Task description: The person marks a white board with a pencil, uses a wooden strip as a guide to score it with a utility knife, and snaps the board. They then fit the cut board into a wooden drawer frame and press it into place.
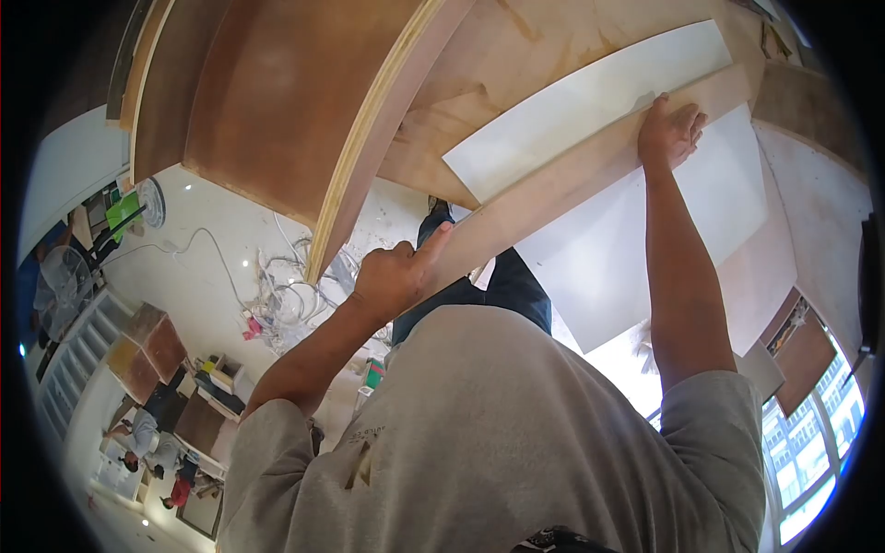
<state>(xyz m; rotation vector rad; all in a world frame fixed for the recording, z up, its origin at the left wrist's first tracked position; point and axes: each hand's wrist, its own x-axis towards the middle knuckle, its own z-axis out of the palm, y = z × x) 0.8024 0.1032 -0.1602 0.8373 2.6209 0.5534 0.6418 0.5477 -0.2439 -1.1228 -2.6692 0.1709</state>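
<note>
A long, narrow wooden board (544, 198) runs slantwise in front of me, from near my waist up to the far right. My left hand (403, 270) grips its near end, with one finger stretched along the face. Farther along, my right hand (671, 135) is closed on the board, its fingers curled at the lower edge. Under the board lies a white sheet (590, 101), showing on both sides of it. The sheet rests on a brown wooden panel (442, 138). The undersides of both hands are hidden.
A curved plywood edge (369, 120) rises left of the panel. Tangled cables (295, 286) lie on the floor, near a fan (63, 281) and a ladder (78, 359). Several people (143, 438) are at the far lower left. Windows (807, 452) stand at right.
</note>
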